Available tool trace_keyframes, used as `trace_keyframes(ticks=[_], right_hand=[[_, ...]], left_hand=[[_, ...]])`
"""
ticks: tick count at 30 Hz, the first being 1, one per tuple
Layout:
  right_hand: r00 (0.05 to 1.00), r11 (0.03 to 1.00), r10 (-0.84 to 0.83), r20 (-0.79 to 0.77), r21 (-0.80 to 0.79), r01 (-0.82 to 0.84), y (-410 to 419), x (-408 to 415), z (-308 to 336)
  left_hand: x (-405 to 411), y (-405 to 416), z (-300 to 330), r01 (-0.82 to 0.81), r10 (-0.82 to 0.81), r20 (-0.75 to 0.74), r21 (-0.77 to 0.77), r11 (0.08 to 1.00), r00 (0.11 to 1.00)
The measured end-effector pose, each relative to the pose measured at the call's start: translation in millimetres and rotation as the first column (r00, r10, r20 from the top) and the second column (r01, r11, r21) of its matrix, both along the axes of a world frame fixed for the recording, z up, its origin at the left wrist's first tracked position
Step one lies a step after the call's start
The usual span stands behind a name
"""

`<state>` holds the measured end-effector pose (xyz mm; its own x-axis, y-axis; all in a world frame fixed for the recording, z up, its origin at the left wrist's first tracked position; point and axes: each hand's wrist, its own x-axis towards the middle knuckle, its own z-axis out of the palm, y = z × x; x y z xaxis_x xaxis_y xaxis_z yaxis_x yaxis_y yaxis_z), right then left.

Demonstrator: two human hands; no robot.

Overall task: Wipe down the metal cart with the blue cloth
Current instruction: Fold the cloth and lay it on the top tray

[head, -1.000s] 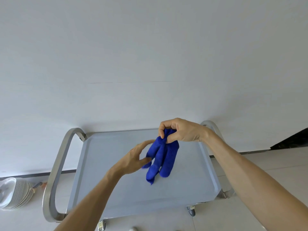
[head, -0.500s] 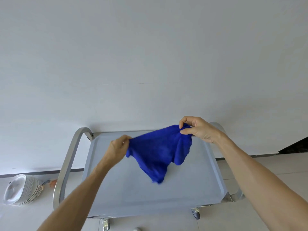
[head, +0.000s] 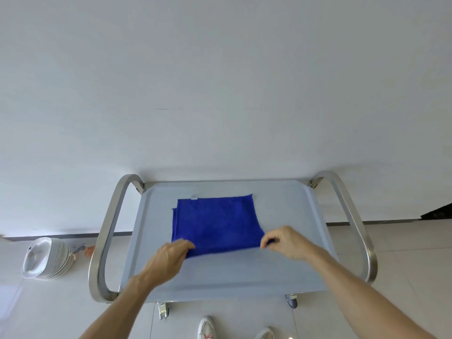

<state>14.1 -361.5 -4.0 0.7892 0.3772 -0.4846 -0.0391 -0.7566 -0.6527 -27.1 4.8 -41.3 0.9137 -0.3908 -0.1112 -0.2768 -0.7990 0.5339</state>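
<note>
Pinching blue cloth (head: 216, 222) near corners, both hands' fingers closed; small tag (head: 194, 197) unreadable, cart (head: 288, 270)

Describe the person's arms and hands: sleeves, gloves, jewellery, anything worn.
Both forearms are bare for all of their visible length, with no sleeve edge in the frame. The left hand and right hand wear no gloves. No watch, bracelet or ring can be seen on either wrist or on the fingers that show. No markings or bandages are visible.
</note>
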Motion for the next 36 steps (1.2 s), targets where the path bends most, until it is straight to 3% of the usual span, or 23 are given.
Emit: trace_keyframes(ticks=[5,9,11,15,18,20,24,28,33,36], right_hand=[[0.957,0.995,0.066,-0.282,-0.058,-0.085,-1.1,-59.7,-49.2],[0.93,0.997,0.049,-0.363,-0.045,-0.07,-0.3,-57.1,-49.0],[0.957,0.999,-0.017,-0.289,-0.043,0.004,3.7,-35.9,-42.7],[0.975,0.977,-0.212,-0.062,-0.004,0.212,14.7,17.2,-29.6],[0.933,0.938,-0.346,0.094,0.025,0.345,21.7,43.6,-26.9],[0.918,0.925,-0.379,0.119,0.016,0.38,24.6,49.1,-29.4],[0.929,0.923,-0.37,0.021,-0.106,0.37,23.4,31.0,-51.4],[0.851,0.852,-0.506,-0.14,-0.232,0.469,26.8,3.7,-77.1],[0.533,0.588,-0.795,-0.29,-0.151,0.794,45.5,-3.8,-88.8],[0.405,0.477,-0.833,-0.376,-0.121,0.87,62.7,-0.6,-96.7]], left_hand=[[-59.9,4.4,-43.8,0.052,-0.021,-0.376,0.074,0.996,0.927],[-55.8,8.8,-39.7,0.007,0.007,-0.502,0.025,1.0,0.865],[-35.6,12.2,-33.9,-0.031,0.03,-0.48,0.004,0.999,0.877],[25.4,16.1,-15.0,-0.099,0.097,-0.297,0.009,0.995,0.95],[63.1,12.8,-2.3,-0.243,0.236,-0.121,-0.048,0.969,0.964],[77.2,8.8,1.6,-0.361,0.359,-0.038,-0.143,0.922,0.933],[73.2,4.1,-13.9,-0.463,0.444,-0.166,-0.101,0.881,0.881],[40.4,9.5,-45.8,-0.628,0.584,-0.409,0.033,0.777,0.701],[16.4,13.6,-68.0,-0.874,0.702,-0.651,0.119,0.471,0.29],[21.4,4.8,-70.8,-0.91,0.666,-0.709,0.084,0.407,0.232]])
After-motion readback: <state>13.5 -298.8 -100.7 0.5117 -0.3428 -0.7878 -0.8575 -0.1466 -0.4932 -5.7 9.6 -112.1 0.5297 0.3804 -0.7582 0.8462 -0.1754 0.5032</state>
